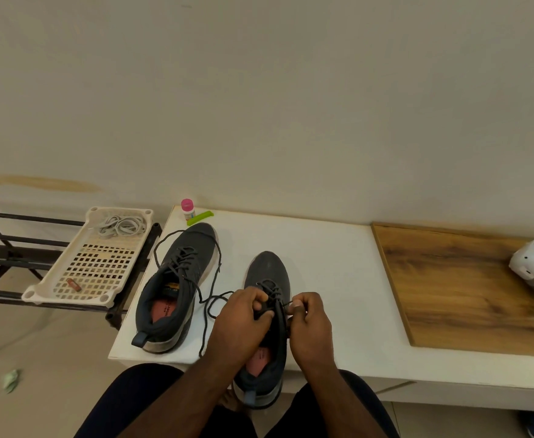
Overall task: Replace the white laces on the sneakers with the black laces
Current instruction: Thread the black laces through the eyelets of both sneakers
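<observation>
Both hands worked at the throat of the nearer dark grey mesh sneaker (267, 314), which sat at about six o'clock on the white tabletop (332, 263) with its heel hanging over the near edge. The left hand (242, 324) had its fingers curled around the tongue and upper eyelet area, gripping the shoe. The right hand (309, 320) pinched a thin black lace (215, 300) between thumb and fingertips just beside the top eyelets; whether it was threading or pulling I could not tell. Black lacing already crossed the eyelets ahead of the hands, and a loose length trailed off toward nine o'clock on the tabletop.

At about ten o'clock from the hands lay the second dark grey sneaker (177, 279), toe pointing away, already threaded with black lace, its ends untied and looping around the shoe.

Farther out, at ten to eleven o'clock, a cream perforated plastic tray (95, 267) rested on a dark metal rack (3, 248); the removed white laces (121, 225) were bundled at its far end. At twelve o'clock, near the wall, stood a small bottle with a pink cap (188, 208) beside a bright green plastic piece (199, 218).

By my reading, the work was nearly finished: both white laces were out, one shoe was relaced, and only the top eyelets of the nearer shoe remained, plus perhaps tying.
</observation>
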